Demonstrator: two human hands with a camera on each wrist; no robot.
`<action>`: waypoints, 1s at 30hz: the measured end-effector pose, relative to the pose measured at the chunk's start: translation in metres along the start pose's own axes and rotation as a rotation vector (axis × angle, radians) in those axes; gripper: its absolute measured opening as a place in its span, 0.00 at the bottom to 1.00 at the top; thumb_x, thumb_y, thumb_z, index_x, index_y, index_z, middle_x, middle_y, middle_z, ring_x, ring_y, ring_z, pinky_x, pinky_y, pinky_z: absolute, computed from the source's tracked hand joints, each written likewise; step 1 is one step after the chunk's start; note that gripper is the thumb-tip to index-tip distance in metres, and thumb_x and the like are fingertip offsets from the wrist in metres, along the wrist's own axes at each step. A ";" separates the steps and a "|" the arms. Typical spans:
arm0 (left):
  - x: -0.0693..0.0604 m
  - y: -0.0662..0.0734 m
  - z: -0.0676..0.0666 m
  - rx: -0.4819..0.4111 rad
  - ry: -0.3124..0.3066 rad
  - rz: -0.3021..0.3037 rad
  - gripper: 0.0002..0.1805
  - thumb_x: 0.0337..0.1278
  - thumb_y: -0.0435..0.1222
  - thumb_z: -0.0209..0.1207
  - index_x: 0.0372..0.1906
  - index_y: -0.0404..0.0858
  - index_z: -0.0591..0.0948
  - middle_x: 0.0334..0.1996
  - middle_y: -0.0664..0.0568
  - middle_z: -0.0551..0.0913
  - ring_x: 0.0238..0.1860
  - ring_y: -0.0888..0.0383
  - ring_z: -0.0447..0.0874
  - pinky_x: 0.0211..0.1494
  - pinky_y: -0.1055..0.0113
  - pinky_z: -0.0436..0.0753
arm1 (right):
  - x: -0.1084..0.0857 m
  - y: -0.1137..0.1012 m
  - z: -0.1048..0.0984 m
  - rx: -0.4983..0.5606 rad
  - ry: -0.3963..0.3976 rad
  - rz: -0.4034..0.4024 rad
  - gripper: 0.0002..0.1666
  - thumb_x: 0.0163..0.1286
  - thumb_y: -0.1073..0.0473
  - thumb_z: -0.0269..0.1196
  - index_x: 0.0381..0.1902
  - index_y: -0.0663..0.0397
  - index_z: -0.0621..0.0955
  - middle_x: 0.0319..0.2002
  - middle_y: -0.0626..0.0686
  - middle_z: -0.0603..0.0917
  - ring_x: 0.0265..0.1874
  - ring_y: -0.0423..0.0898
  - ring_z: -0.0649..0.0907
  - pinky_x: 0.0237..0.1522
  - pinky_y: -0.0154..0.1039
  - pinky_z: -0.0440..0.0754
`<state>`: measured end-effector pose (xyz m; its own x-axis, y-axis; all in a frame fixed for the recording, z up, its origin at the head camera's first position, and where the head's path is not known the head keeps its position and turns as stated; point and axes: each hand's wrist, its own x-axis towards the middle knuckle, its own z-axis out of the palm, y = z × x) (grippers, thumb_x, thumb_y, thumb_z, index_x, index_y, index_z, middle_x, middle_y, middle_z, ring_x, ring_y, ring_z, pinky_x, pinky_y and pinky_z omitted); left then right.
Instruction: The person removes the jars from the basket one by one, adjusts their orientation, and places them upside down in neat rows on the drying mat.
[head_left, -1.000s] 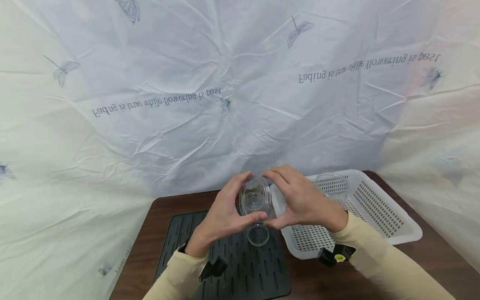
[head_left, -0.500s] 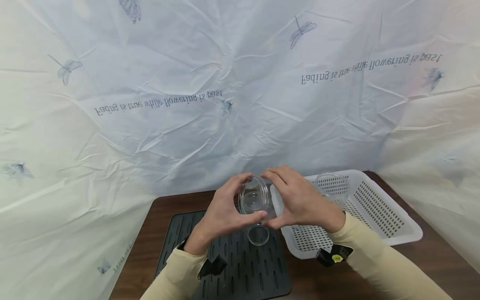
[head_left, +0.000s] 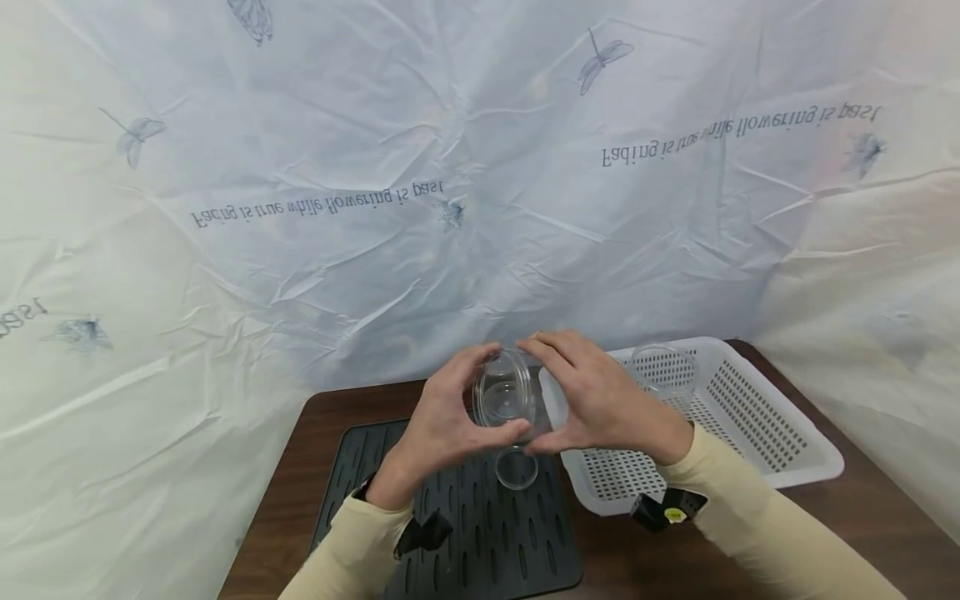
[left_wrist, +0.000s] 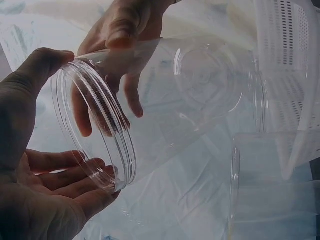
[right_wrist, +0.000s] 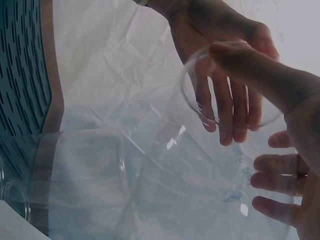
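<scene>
Between both hands, tilted on its side above the mat, is a clear jar [head_left: 504, 398] with a ringed, threaded mouth. My left hand [head_left: 441, 421] grips the mouth end, thumb on the near side and fingers across the far side; in the left wrist view no lid shows on the jar [left_wrist: 170, 125]. From the other side my right hand [head_left: 600, 404] holds the jar's body, fingers over the back and thumb in front. Beneath the hands a second clear container [head_left: 516, 471] stands on the dark ridged mat [head_left: 487, 542], partly hidden by them.
A white perforated basket [head_left: 780, 400] sits to the right of the mat, with another clear container [head_left: 663, 375] in its back left part. Brown tabletop [head_left: 262, 533] borders the mat. A pale printed sheet [head_left: 465, 283] hangs just behind the table.
The jar and both hands have shifted very slightly to the left. The grips look the same, and the mat, basket and other containers stay where they were.
</scene>
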<state>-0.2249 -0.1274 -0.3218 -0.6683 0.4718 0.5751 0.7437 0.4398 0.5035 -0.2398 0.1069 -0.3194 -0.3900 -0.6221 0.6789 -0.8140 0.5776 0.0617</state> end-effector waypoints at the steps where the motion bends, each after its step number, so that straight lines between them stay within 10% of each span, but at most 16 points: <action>1: 0.000 -0.001 0.000 0.001 0.002 0.005 0.46 0.44 0.47 0.74 0.70 0.42 0.67 0.64 0.49 0.73 0.63 0.53 0.75 0.60 0.56 0.80 | 0.000 0.001 -0.001 0.016 -0.007 0.005 0.68 0.38 0.21 0.71 0.69 0.58 0.67 0.59 0.56 0.74 0.54 0.50 0.76 0.52 0.48 0.81; 18: -0.003 -0.005 -0.012 -0.070 0.020 0.005 0.45 0.45 0.44 0.74 0.70 0.44 0.66 0.67 0.52 0.70 0.68 0.52 0.70 0.68 0.55 0.72 | -0.025 0.039 -0.019 0.431 0.022 0.230 0.63 0.38 0.51 0.83 0.72 0.55 0.64 0.67 0.54 0.71 0.65 0.51 0.71 0.63 0.52 0.70; 24: -0.004 -0.005 -0.013 -0.091 0.030 0.006 0.45 0.45 0.42 0.74 0.70 0.44 0.67 0.67 0.51 0.70 0.67 0.50 0.71 0.68 0.58 0.72 | -0.038 0.055 -0.010 0.805 0.081 0.275 0.59 0.45 0.67 0.78 0.72 0.66 0.60 0.67 0.57 0.70 0.68 0.50 0.68 0.70 0.41 0.66; 30: -0.005 -0.005 -0.014 -0.095 0.043 0.012 0.45 0.45 0.42 0.74 0.70 0.46 0.67 0.67 0.52 0.70 0.67 0.53 0.71 0.69 0.61 0.71 | -0.047 0.062 0.003 1.079 0.164 0.204 0.57 0.54 0.59 0.76 0.72 0.73 0.56 0.68 0.60 0.68 0.69 0.56 0.67 0.70 0.41 0.67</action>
<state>-0.2252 -0.1422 -0.3180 -0.6597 0.4427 0.6073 0.7510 0.3592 0.5541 -0.2735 0.1706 -0.3491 -0.5623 -0.4446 0.6973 -0.7198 -0.1520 -0.6773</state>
